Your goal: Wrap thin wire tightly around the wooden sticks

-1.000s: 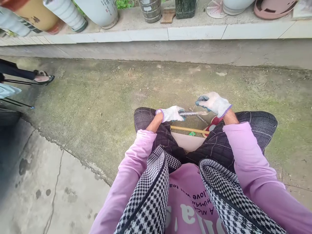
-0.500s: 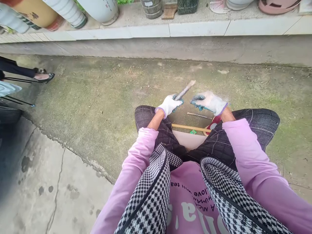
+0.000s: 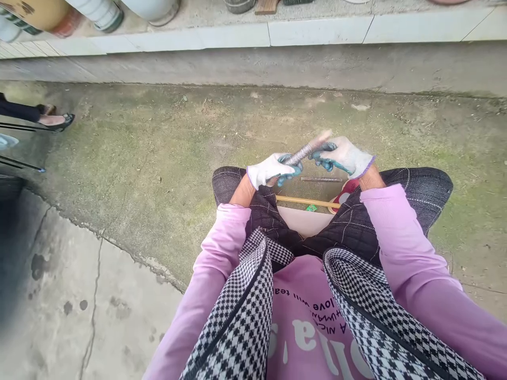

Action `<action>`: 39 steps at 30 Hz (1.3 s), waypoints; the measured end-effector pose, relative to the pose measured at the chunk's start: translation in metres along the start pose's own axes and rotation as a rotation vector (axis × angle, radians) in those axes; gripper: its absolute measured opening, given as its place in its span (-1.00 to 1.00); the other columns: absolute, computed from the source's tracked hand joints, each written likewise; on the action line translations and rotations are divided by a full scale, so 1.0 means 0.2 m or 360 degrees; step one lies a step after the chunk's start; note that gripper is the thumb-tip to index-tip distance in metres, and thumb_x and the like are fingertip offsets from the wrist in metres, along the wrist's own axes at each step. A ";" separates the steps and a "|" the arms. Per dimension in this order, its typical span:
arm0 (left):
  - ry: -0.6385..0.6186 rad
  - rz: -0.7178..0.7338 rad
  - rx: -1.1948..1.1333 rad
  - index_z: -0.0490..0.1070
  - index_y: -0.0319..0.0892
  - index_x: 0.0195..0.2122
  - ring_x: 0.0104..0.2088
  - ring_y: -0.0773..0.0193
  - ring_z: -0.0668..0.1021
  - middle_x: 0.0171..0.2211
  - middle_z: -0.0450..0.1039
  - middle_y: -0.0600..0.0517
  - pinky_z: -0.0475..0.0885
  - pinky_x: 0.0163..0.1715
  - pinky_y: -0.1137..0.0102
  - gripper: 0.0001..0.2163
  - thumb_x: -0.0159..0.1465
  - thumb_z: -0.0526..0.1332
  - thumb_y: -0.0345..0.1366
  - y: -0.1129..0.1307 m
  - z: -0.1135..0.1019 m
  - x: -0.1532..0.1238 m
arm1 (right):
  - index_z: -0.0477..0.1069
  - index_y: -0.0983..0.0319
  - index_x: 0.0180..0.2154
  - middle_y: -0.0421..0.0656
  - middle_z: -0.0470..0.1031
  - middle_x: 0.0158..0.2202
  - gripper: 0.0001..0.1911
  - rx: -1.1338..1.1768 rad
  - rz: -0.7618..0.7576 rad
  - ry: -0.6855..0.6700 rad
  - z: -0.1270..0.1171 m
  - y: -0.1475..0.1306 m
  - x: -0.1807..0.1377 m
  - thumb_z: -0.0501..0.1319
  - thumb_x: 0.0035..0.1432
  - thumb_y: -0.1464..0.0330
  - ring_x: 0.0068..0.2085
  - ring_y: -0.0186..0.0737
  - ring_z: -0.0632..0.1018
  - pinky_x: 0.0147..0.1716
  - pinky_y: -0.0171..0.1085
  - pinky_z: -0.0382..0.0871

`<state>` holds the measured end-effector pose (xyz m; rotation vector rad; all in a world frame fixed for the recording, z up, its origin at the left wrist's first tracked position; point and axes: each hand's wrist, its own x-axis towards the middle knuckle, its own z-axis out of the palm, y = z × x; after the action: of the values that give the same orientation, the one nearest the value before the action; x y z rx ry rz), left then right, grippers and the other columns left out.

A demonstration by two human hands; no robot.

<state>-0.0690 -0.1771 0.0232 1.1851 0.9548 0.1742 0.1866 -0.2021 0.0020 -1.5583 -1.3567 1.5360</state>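
My left hand point(image 3: 273, 170), in a white glove with blue-green coated fingers, is closed round a short stick point(image 3: 301, 154). The stick has a grey, ridged shaft and a pale, blurred end, and it slants up to the right. My right hand point(image 3: 344, 156), gloved alike, has its fingers curled against the stick near the pale end. Whether those fingers pinch something small is hidden. Below the hands, a thin dark stick point(image 3: 320, 179) lies near a yellow rod point(image 3: 301, 200). A red and white object point(image 3: 345, 192) is partly covered by my right leg.
A small green packet point(image 3: 311, 208) and a pale flat surface point(image 3: 304, 221) show between my knees. Ahead runs a white-tiled ledge point(image 3: 233, 37) bearing several pots point(image 3: 99, 13). At the far left are a person's foot point(image 3: 59, 121) and thin dark poles.
My right hand has come in to the stick, closing the gap between them. The stick has shifted slightly right in my left hand's grasp. The whole view has tilted a little downward.
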 end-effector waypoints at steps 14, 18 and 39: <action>0.0332 -0.0074 0.1366 0.50 -0.12 -0.37 -0.42 0.26 0.44 -0.52 0.31 0.13 0.37 -0.29 0.37 -0.88 0.19 0.44 -0.41 -0.17 -0.03 0.19 | 0.74 0.23 -0.27 -0.09 0.72 -0.34 -0.82 -0.0995 -0.0072 -0.0215 0.07 -0.01 0.02 0.33 0.31 0.38 -0.32 -0.13 0.60 -0.29 -0.22 0.40; -0.0070 -0.0222 0.1239 0.56 -0.12 -0.36 -0.52 0.28 0.39 -0.55 0.36 0.11 0.30 -0.45 0.34 -0.90 0.17 0.46 -0.37 -0.19 0.01 0.15 | 0.75 0.30 -0.25 0.05 0.78 -0.22 -0.82 -0.1054 -0.0068 -0.0235 0.03 -0.01 0.03 0.33 0.28 0.42 -0.24 -0.03 0.64 -0.22 -0.15 0.43; 0.0727 -0.0040 -0.0213 0.49 -0.15 -0.12 -0.64 0.47 0.26 -0.54 0.34 0.23 0.20 -0.60 0.53 -0.86 0.34 0.39 -0.32 -0.07 -0.04 0.15 | 0.68 0.25 -0.28 -0.15 0.64 -0.46 -0.86 -0.0153 0.0031 0.0033 0.07 0.02 0.04 0.46 0.27 0.30 -0.52 -0.29 0.52 -0.49 -0.32 0.46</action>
<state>-0.0619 -0.1607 -0.0054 1.0272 1.3332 0.4966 0.1731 -0.1996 -0.0067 -1.6456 -1.4261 1.4817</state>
